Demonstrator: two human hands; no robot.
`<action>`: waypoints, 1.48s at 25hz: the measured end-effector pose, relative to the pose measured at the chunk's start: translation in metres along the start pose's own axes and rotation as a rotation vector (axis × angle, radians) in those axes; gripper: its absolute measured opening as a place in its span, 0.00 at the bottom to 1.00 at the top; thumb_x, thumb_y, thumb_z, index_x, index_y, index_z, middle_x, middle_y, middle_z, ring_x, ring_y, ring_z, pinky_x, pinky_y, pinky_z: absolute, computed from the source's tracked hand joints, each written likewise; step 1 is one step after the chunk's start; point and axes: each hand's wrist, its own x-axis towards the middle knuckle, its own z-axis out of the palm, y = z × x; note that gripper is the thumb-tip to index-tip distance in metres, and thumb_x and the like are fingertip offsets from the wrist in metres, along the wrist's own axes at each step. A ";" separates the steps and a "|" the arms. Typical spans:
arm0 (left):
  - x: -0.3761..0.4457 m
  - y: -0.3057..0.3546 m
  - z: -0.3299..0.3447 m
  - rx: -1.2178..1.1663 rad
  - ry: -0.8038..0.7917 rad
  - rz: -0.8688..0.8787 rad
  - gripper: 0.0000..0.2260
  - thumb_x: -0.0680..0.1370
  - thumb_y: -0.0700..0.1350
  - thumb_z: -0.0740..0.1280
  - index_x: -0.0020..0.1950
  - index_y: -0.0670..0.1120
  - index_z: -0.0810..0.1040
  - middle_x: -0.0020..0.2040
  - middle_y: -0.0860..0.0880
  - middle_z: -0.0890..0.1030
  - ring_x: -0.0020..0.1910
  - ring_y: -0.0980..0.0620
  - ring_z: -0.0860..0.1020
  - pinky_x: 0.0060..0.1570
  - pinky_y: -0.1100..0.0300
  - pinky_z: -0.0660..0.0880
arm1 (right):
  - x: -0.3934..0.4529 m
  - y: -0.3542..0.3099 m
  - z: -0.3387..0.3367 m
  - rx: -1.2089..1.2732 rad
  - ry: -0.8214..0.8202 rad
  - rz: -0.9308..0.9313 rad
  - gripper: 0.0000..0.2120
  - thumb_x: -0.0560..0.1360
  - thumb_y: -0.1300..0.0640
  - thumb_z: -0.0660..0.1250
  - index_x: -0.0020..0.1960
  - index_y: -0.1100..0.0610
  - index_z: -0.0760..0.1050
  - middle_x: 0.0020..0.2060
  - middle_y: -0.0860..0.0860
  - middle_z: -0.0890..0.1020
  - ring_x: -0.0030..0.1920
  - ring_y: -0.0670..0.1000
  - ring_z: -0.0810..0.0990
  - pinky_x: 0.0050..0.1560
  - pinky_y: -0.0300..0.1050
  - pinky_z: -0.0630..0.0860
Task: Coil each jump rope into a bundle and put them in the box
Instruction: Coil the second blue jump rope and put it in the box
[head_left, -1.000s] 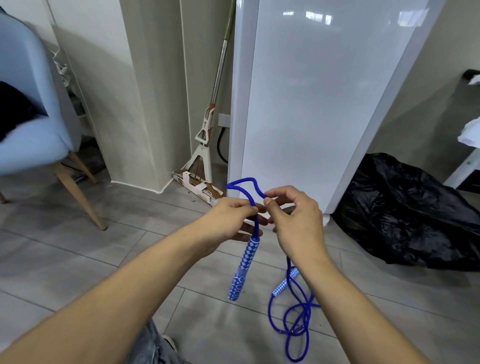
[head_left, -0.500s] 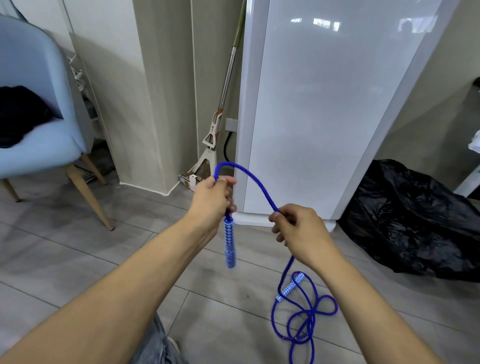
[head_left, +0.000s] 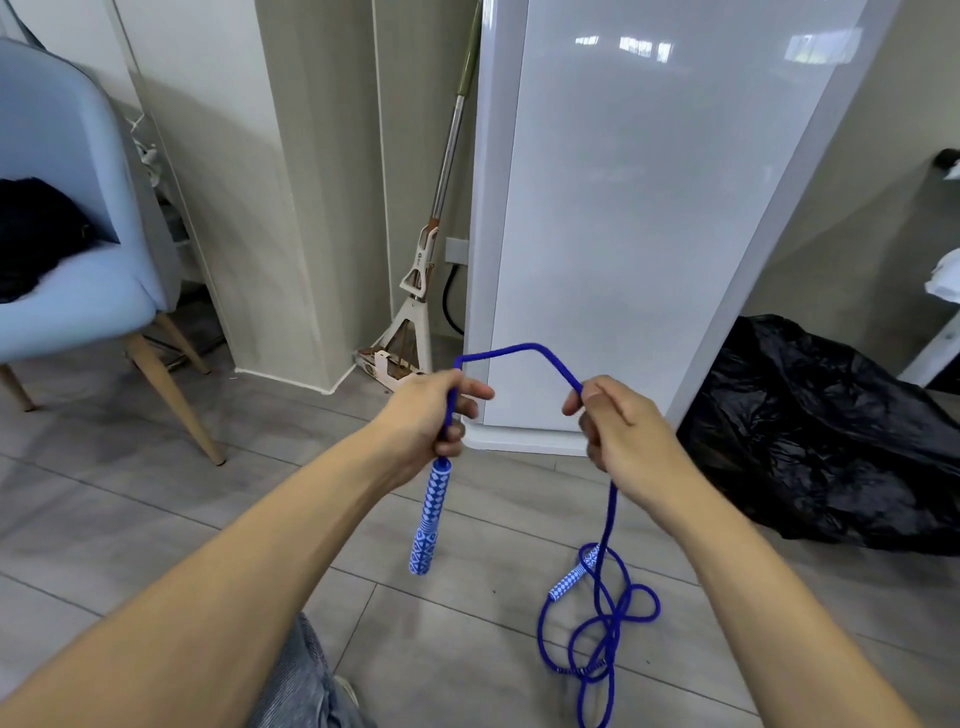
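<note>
Both hands are raised at the centre of the view, each closed on the blue jump rope (head_left: 519, 349). The left hand (head_left: 434, 415) has its fingers curled round the cord just above one blue-and-white patterned handle (head_left: 428, 519), which hangs straight down from the fist toward six o'clock, clear of the floor. From the top of that fist the cord rises, bends across in an arch toward three o'clock, and comes down into the right hand (head_left: 618, 431), which pinches it between thumb and curled fingers. Below the right hand the cord drops toward six o'clock to the grey tiled floor (head_left: 156, 519), where the rest lies in loose overlapping loops at about five o'clock from the hands. The second handle (head_left: 574, 574) lies on the floor among those loops, tilted, its upper end touching the hanging cord.

At twelve o'clock stands a tall glossy white appliance (head_left: 649, 234), and in the gap at eleven o'clock a mop (head_left: 415, 291) leans against the wall. At nine to ten o'clock sits a pale blue chair (head_left: 78, 291) on wooden legs with a dark cloth (head_left: 31, 234) on its seat. At three o'clock a crumpled black plastic bag (head_left: 831, 431) lies on the floor beside the appliance. A bit of denim-clad knee (head_left: 296, 680) shows at the bottom edge, at seven o'clock.
</note>
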 end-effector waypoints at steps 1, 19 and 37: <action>-0.005 -0.001 0.006 0.076 -0.057 0.007 0.17 0.83 0.46 0.56 0.51 0.40 0.83 0.41 0.44 0.79 0.27 0.52 0.69 0.25 0.61 0.64 | -0.002 -0.001 0.009 -0.023 0.003 -0.044 0.15 0.85 0.55 0.53 0.46 0.57 0.74 0.27 0.47 0.66 0.27 0.49 0.62 0.30 0.44 0.61; 0.011 -0.003 0.009 -0.465 0.093 0.063 0.11 0.85 0.40 0.52 0.56 0.36 0.72 0.40 0.42 0.81 0.40 0.44 0.83 0.45 0.51 0.82 | -0.014 0.006 0.003 -0.285 -0.539 0.129 0.15 0.84 0.56 0.57 0.45 0.60 0.77 0.29 0.52 0.70 0.27 0.51 0.72 0.33 0.42 0.71; -0.008 -0.012 0.016 0.255 -0.106 0.239 0.11 0.85 0.44 0.55 0.56 0.42 0.76 0.50 0.46 0.86 0.49 0.47 0.85 0.52 0.48 0.82 | -0.007 -0.003 -0.006 -0.382 -0.206 -0.126 0.10 0.81 0.48 0.64 0.43 0.49 0.79 0.28 0.47 0.74 0.28 0.45 0.66 0.33 0.42 0.66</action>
